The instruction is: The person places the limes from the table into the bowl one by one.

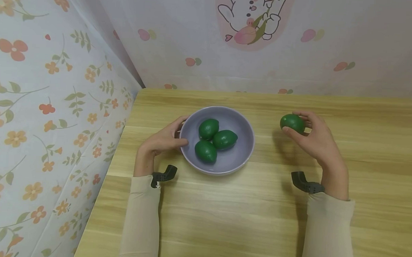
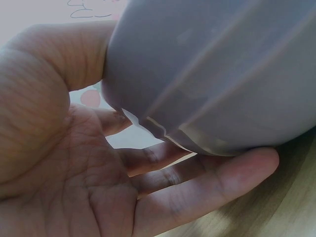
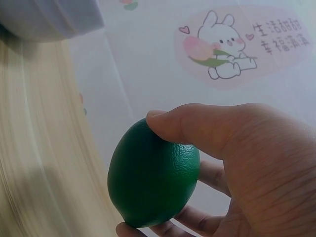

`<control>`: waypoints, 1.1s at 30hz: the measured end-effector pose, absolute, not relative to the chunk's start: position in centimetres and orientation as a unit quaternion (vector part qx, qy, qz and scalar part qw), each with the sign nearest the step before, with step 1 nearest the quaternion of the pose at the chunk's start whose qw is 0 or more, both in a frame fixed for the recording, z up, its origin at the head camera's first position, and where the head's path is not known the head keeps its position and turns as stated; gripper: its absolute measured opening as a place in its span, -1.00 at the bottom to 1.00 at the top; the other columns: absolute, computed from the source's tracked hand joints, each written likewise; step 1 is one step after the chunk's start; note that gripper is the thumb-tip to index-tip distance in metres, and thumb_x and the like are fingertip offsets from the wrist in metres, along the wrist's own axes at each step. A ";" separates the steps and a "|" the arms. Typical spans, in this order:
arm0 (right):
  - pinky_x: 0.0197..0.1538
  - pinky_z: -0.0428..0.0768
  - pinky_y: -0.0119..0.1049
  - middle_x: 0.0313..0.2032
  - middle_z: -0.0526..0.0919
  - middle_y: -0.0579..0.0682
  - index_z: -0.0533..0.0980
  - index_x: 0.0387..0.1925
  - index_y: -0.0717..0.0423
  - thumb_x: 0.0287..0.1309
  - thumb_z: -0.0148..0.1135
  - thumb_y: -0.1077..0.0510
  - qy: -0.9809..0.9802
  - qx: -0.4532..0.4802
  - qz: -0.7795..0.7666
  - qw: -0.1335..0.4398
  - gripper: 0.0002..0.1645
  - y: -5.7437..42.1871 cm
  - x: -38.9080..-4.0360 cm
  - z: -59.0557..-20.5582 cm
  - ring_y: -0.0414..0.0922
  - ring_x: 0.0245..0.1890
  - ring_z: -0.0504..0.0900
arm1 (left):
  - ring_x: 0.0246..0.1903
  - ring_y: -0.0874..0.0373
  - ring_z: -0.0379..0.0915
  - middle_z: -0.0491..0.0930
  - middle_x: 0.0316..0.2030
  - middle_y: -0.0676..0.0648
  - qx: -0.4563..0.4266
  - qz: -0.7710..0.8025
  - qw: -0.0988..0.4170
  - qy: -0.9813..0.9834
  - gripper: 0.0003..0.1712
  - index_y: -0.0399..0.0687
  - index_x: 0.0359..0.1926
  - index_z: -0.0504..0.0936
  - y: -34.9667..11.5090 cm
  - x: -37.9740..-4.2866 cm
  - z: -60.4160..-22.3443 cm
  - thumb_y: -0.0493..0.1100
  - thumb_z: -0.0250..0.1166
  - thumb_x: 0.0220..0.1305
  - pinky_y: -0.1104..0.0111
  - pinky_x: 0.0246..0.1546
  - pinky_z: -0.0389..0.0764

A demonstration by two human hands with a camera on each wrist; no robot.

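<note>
A lavender bowl (image 1: 239,156) stands on the table with three green limes in it: one at the back (image 1: 208,129), one at the right (image 1: 225,139) and one in front (image 1: 206,151). My left hand (image 1: 164,139) grips the bowl's left side, thumb at the rim. In the left wrist view its fingers (image 2: 197,197) curve under the ribbed outer wall (image 2: 212,74). To the right of the bowl, my right hand (image 1: 316,138) holds another green lime (image 1: 292,123) above the table. The right wrist view shows this lime (image 3: 153,173) between thumb and fingers.
The wooden table (image 1: 230,216) runs back to a white curtain (image 1: 175,40) with a cartoon rabbit print. A floral curtain (image 1: 56,112) hangs along the left edge. Black wrist mounts (image 1: 164,175) sit at both sleeve cuffs.
</note>
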State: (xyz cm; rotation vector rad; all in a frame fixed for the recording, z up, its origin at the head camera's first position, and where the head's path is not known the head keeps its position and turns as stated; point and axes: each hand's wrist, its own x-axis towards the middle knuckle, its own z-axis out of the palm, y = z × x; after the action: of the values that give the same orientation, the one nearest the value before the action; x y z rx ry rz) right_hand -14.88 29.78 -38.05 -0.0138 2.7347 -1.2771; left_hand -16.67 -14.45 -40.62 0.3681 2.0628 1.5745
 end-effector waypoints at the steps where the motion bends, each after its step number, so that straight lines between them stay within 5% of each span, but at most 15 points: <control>1: 0.16 0.52 0.27 0.52 0.26 0.35 0.26 0.56 0.07 0.36 0.36 -0.15 0.905 -0.005 -0.422 0.062 -0.10 29.8 -14.9 -38.0 0.43 0.46 0.31 | 0.43 -0.29 0.30 0.20 0.55 -0.27 0.137 0.580 0.257 0.761 0.07 0.03 0.66 0.09 -14.4 -16.7 -40.6 -0.47 0.25 0.15 0.11 0.10 0.73; 27: 0.06 0.54 0.04 0.48 0.33 0.33 0.32 0.52 0.10 0.35 0.38 -0.09 0.911 -0.019 -0.410 0.038 -0.16 29.6 -14.6 -37.0 0.42 0.40 0.39 | 0.42 -0.31 0.31 0.23 0.52 -0.28 0.140 0.583 0.257 0.758 0.05 0.02 0.64 0.11 -14.6 -16.7 -40.8 -0.47 0.28 0.17 0.05 0.11 0.74; 33: 0.10 0.52 0.13 0.49 0.31 0.34 0.32 0.52 0.09 0.35 0.38 -0.08 0.910 -0.021 -0.412 0.038 -0.16 29.5 -14.4 -36.6 0.41 0.40 0.37 | 0.42 -0.32 0.33 0.23 0.52 -0.29 0.142 0.584 0.260 0.756 0.05 0.02 0.65 0.10 -14.5 -16.8 -40.8 -0.48 0.27 0.17 0.08 0.10 0.75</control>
State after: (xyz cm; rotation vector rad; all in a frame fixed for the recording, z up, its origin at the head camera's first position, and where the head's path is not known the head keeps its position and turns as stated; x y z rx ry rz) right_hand -14.37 29.54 -36.56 -0.0629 2.7924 -1.2646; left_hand -16.85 -14.52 -40.77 0.3835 2.0477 1.5830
